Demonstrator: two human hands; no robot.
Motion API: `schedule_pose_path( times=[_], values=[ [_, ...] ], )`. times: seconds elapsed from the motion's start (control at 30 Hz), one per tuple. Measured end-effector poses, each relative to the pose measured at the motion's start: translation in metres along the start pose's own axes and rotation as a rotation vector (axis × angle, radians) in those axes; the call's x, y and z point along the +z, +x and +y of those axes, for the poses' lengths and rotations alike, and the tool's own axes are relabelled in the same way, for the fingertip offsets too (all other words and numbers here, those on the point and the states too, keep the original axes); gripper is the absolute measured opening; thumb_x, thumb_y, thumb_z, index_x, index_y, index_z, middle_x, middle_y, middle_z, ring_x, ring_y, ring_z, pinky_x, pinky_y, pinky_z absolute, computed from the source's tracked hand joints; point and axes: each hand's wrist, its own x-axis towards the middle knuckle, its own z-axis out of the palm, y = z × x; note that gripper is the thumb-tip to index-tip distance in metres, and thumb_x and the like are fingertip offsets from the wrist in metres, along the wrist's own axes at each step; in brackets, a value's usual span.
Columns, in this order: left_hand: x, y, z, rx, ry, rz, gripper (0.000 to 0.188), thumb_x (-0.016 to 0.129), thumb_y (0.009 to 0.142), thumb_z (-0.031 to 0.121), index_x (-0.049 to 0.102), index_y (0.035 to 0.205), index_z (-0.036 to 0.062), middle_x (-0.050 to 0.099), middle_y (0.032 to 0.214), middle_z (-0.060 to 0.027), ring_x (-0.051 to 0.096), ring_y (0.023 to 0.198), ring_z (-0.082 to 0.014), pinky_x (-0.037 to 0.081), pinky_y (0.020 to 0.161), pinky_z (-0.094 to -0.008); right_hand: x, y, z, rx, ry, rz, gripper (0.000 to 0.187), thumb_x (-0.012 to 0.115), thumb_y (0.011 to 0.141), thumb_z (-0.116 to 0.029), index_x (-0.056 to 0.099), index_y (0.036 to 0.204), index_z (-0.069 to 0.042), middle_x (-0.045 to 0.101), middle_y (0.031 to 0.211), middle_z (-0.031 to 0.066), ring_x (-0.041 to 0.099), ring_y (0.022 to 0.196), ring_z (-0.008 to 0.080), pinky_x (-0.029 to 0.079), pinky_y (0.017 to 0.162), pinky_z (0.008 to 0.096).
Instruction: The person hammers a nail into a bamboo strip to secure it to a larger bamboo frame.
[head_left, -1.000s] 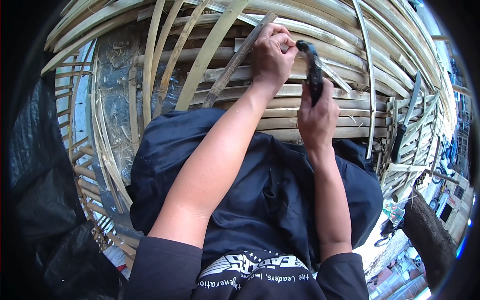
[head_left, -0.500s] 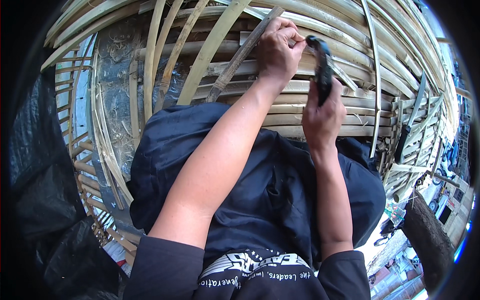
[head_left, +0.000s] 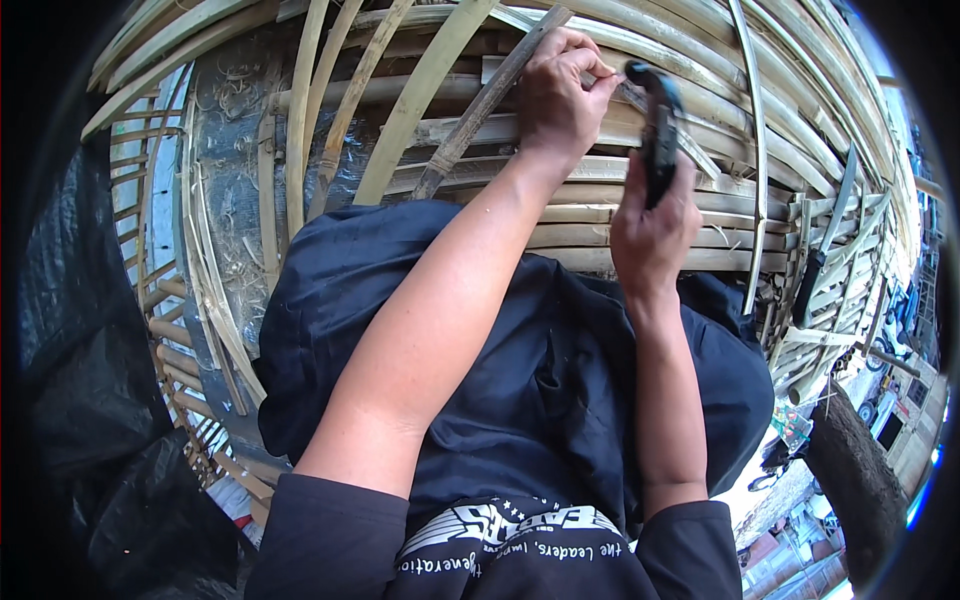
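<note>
My left hand [head_left: 558,100] is closed in a pinch above the bamboo slats [head_left: 570,238]. Whatever lies between its thumb and forefinger is too small to make out. Wrapped round a black hammer [head_left: 662,150], blurred by motion, is my right hand [head_left: 655,225]. The hammer's head is just right of my left fingertips, with a small gap between. Under the hammer a short bamboo strip [head_left: 702,158] lies slantwise across the slats. A weathered bamboo stick [head_left: 480,110] runs at a slant beside my left hand.
Long bamboo strips [head_left: 425,85] lean to the left, by a dark board with shavings [head_left: 235,215]. On the right, a knife with a black handle [head_left: 807,285] rests on woven bamboo [head_left: 830,330]. Dark cloth [head_left: 500,370] covers my lap. A tree trunk [head_left: 855,465] stands at the lower right.
My right hand and the hammer have shifted slightly right, widening the gap to my left fingertips. My left hand has barely moved and keeps its pinch.
</note>
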Motion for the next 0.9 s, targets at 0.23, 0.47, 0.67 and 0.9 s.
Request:
schedule_pose_path(
  times=[0.23,0.47,0.67,0.9],
  values=[
    [0.000,0.002,-0.002,0.030,0.021,0.003,0.015,0.087,0.070,0.006,0.073,0.074,0.0040,0.068,0.095,-0.0026,0.066,0.063,-0.0146,0.053,0.060,-0.0289,0.005,0.002,0.003,0.026,-0.063,-0.081,0.026,0.066,0.097,-0.016,0.054,0.115,-0.001,0.067,0.077,0.0223,0.068,0.071,0.0446,0.049,0.059,0.0494],
    [0.001,0.003,-0.001,0.044,0.024,0.003,0.014,0.086,0.072,0.007,0.072,0.073,0.0034,0.068,0.094,-0.0026,0.066,0.062,-0.0146,0.053,0.060,-0.0293,0.004,0.000,0.003,-0.005,-0.025,-0.025,0.029,0.067,0.097,-0.019,0.054,0.118,-0.002,0.066,0.080,0.0230,0.068,0.073,0.0448,0.051,0.062,0.0493],
    [-0.001,0.001,0.005,-0.073,-0.042,-0.040,0.015,0.086,0.072,0.009,0.071,0.071,0.0055,0.066,0.092,-0.0054,0.067,0.080,-0.0242,0.054,0.070,-0.0369,0.004,0.001,0.002,0.036,-0.055,-0.074,0.029,0.066,0.098,-0.019,0.054,0.118,-0.003,0.068,0.084,0.0228,0.067,0.073,0.0459,0.051,0.061,0.0502],
    [-0.002,0.003,0.002,-0.081,-0.016,-0.046,0.014,0.085,0.071,0.007,0.071,0.072,0.0053,0.066,0.092,-0.0054,0.067,0.080,-0.0243,0.054,0.071,-0.0372,0.007,0.000,0.008,0.026,-0.065,-0.132,0.027,0.067,0.096,-0.013,0.055,0.117,-0.001,0.069,0.084,0.0211,0.069,0.076,0.0442,0.052,0.065,0.0476]
  ],
)
